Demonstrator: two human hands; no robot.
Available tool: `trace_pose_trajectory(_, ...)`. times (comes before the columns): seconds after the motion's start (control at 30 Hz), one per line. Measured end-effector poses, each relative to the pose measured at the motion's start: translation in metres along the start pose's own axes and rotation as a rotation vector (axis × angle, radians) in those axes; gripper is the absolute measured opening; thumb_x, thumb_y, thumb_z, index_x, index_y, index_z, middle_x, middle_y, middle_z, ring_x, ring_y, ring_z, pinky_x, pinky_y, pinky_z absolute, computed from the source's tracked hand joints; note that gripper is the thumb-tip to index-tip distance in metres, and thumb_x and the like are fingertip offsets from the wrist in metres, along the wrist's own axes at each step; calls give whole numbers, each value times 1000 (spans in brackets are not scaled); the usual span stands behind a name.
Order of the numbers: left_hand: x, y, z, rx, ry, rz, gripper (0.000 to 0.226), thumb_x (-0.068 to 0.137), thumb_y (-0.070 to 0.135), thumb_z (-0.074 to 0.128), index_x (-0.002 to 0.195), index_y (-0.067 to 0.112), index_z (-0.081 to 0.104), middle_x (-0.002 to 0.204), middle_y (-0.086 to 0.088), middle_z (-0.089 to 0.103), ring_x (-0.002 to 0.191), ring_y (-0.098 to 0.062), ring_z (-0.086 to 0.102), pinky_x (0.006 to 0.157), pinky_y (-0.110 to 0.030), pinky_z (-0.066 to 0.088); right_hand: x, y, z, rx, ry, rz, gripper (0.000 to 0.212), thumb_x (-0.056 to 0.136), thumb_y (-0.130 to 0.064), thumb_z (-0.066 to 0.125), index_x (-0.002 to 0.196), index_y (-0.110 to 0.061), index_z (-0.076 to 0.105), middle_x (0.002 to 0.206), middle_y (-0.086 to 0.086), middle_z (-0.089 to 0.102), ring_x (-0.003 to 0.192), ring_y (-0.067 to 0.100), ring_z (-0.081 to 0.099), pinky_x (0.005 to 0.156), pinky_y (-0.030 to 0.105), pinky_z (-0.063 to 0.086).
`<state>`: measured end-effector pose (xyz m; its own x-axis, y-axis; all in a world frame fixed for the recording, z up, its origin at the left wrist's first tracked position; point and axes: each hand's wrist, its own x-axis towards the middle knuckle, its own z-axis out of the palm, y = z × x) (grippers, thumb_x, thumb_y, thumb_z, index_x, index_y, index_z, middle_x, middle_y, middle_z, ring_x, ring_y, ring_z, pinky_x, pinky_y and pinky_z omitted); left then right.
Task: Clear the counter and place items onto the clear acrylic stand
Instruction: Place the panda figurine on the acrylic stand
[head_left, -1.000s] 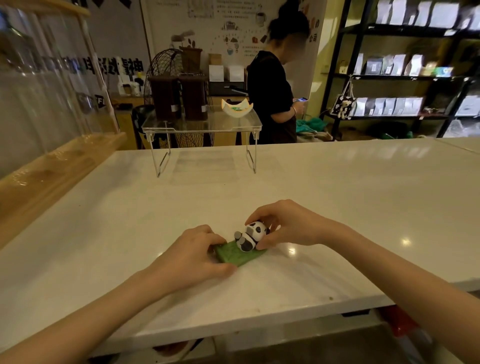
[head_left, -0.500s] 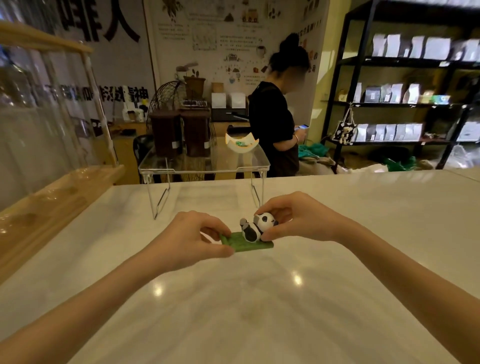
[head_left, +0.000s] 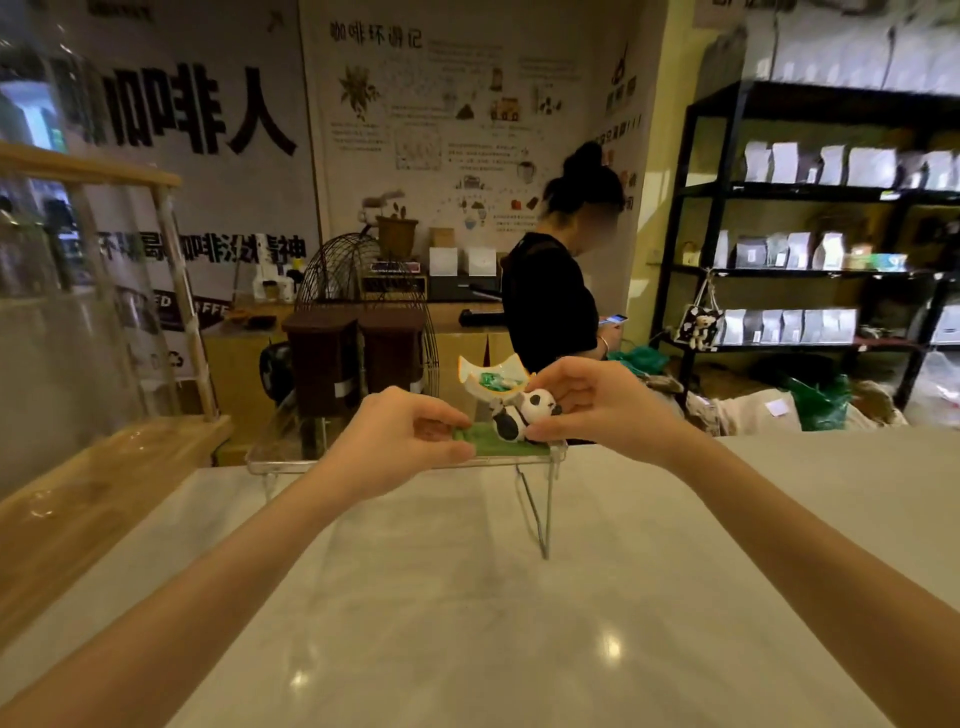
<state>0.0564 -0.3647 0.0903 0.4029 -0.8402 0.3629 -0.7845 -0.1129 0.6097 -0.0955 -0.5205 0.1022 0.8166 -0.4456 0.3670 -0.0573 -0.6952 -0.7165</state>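
panda figurine (head_left: 524, 418): on a green base (head_left: 498, 442), held at the front edge of the clear acrylic stand (head_left: 540, 519); whether the base is fully set down cannot be told.
left hand (head_left: 395, 447): fingers pinched narrow on the base's left end.
right hand (head_left: 602, 405): fingers closed around the panda's head side.
white dish (head_left: 485, 382): on the stand, just behind the panda.
two brown canisters (head_left: 353, 361): on the stand, back left.
risk: base released while overhanging the front edge, so a tip onto the counter (head_left: 519, 623) is judged possible.
risk: dish nudged if the base is pushed back too far.
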Motion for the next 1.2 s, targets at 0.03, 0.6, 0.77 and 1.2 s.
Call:
trace_pose_trajectory(0.03,10,-2,1,3,6,2,34,70,27,74,103,19,69,97,0,72,88,-5,65,81,-18,52,7,3,-2,-4,10,-2,33,66,-11,78,95,-19,63,93,-1,70,85,15,69,78,26,58)
trace_pose_trajectory(0.6,93,-39,41,59,-72,-76,37,76,18,69,112,10,64,110,-9,68,92,-12,60,81,-18,43,66,67,10,-184,164,79,45,71,-21,75,114,-15,63,108,5,69,88,11,59,71,15,44)
trace_pose_trajectory(0.77,95,-42,44,90,-48,-81,33,77,18,68,108,9,66,109,-12,69,97,-19,62,89,-27,49,66,69,15,-210,203,86,45,68,-24,77,110,-16,65,105,5,70,91,13,60,83,28,49)
trace_pose_trajectory(1.2,95,-42,45,151,-56,-37,35,80,23,64,113,11,63,116,-11,64,98,-17,56,84,-24,43,55,60,21,-274,235,85,42,77,-21,70,116,-12,56,115,8,64,98,16,54,83,28,44)
